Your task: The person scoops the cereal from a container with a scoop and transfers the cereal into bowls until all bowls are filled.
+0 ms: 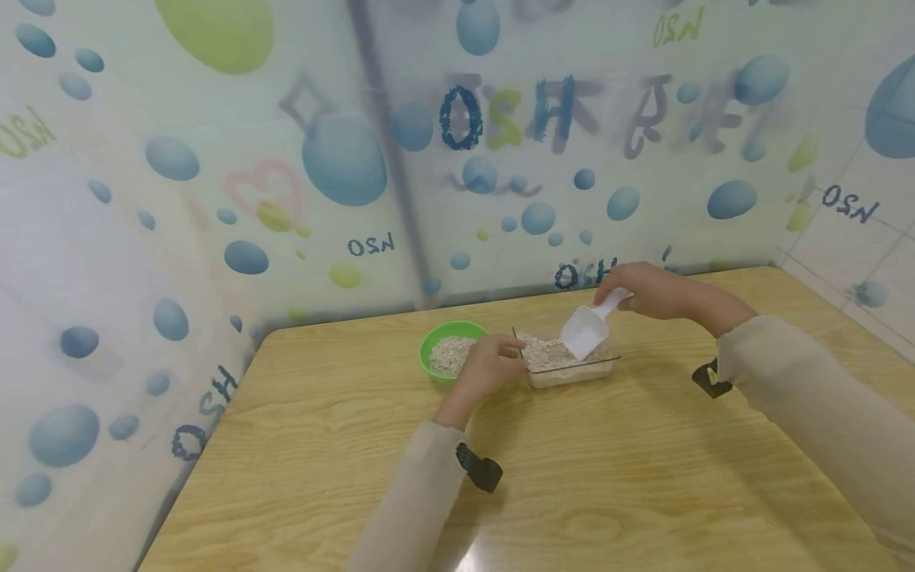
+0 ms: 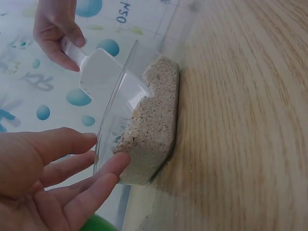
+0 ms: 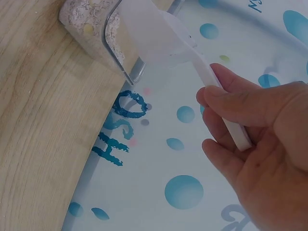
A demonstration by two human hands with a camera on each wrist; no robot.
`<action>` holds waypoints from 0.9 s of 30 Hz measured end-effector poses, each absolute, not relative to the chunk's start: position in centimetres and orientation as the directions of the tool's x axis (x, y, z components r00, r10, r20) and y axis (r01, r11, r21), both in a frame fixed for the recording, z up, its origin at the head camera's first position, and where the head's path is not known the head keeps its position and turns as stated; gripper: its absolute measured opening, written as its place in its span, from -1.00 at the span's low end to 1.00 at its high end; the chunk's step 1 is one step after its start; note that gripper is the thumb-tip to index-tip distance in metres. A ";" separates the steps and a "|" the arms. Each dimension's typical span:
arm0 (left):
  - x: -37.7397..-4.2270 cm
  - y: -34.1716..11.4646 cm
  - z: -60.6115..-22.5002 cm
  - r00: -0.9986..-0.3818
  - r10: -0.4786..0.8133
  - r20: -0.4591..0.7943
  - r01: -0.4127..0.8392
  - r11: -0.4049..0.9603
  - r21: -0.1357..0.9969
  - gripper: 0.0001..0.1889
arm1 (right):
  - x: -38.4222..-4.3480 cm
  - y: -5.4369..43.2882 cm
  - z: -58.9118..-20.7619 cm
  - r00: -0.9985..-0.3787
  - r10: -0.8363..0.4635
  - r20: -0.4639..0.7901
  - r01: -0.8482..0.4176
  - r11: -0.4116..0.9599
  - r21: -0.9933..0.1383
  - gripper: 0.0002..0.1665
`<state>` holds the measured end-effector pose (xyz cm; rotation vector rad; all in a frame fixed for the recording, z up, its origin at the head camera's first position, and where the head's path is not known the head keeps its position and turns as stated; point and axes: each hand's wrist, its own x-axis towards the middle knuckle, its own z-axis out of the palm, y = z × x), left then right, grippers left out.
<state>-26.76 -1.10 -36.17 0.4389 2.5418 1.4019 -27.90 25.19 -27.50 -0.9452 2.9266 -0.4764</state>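
Observation:
My right hand [image 1: 646, 291] grips the handle of a white scoop [image 1: 584, 331]. The scoop's tilted bowl dips into a clear rectangular container [image 1: 572, 376] holding pale flakes that look like oats [image 2: 159, 91]. In the right wrist view, the thumb and fingers of my right hand [image 3: 250, 130] wrap round the handle. My left hand [image 1: 492, 364] is at the container's left end. Its fingers [image 2: 108, 178] are loosely extended, with their tips at the rim and wall. Left of the container, a green bowl [image 1: 426, 359] holds similar flakes and is partly hidden by my left hand.
The wooden table [image 1: 586, 485] ends against a pale printed backdrop [image 1: 472, 214] behind the bowl and container. A second backdrop panel stands along the left side. Black straps with small dark devices [image 1: 482, 470] sit at both wrists.

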 end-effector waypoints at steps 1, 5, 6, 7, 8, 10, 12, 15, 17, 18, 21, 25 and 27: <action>-26.8 -1.1 -36.2 -0.936 0.350 -0.036 0.157 0.508 0.847 -0.68 | -27.9 25.2 -27.5 -0.814 -0.577 0.066 -0.568 0.768 -0.296 -0.69; -26.9 -1.1 -36.3 -0.941 0.336 -0.038 0.152 0.520 0.841 -0.68 | -27.8 25.0 -27.7 -0.804 -0.592 0.064 -0.581 0.757 -0.301 -0.70; -26.9 -1.1 -36.4 -0.942 0.334 -0.039 0.150 0.521 0.840 -0.68 | -27.7 25.0 -27.8 -0.801 -0.595 0.060 -0.582 0.754 -0.304 -0.70; -26.9 -1.1 -36.4 -0.942 0.332 -0.041 0.147 0.522 0.840 -0.68 | -27.7 25.0 -27.9 -0.799 -0.598 0.057 -0.584 0.752 -0.306 -0.70; -26.9 -1.0 -36.4 -0.942 0.333 -0.041 0.148 0.522 0.840 -0.68 | -27.7 25.0 -28.0 -0.795 -0.604 0.054 -0.589 0.747 -0.307 -0.70; -27.0 -1.0 -36.5 -0.942 0.333 -0.041 0.148 0.521 0.840 -0.68 | -27.6 25.0 -28.2 -0.791 -0.610 0.053 -0.593 0.743 -0.311 -0.70; -27.0 -0.9 -36.5 -0.942 0.333 -0.044 0.144 0.520 0.842 -0.67 | -27.6 25.0 -28.5 -0.785 -0.617 0.056 -0.600 0.734 -0.317 -0.70; -27.0 -0.7 -36.4 -0.943 0.328 -0.050 0.136 0.520 0.843 -0.67 | -27.7 25.1 -29.0 -0.781 -0.622 0.057 -0.601 0.723 -0.340 -0.71; -27.0 -0.7 -36.3 -0.945 0.323 -0.055 0.128 0.518 0.845 -0.67 | -27.8 25.2 -29.5 -0.781 -0.622 0.052 -0.597 0.719 -0.357 -0.71; -27.0 -0.7 -36.3 -0.945 0.322 -0.056 0.126 0.519 0.846 -0.67 | -27.8 25.2 -29.7 -0.783 -0.621 0.047 -0.592 0.718 -0.366 -0.70; -26.9 -0.7 -36.2 -0.946 0.320 -0.060 0.123 0.520 0.845 -0.67 | -27.9 25.2 -30.2 -0.789 -0.613 0.033 -0.574 0.718 -0.394 -0.71; -26.9 -0.7 -36.1 -0.946 0.317 -0.065 0.119 0.528 0.841 -0.68 | -27.9 25.3 -30.8 -0.796 -0.604 0.020 -0.553 0.715 -0.428 -0.71; -26.9 -0.7 -36.1 -0.946 0.315 -0.069 0.115 0.528 0.841 -0.68 | -28.0 25.4 -31.3 -0.798 -0.602 0.014 -0.546 0.713 -0.440 -0.70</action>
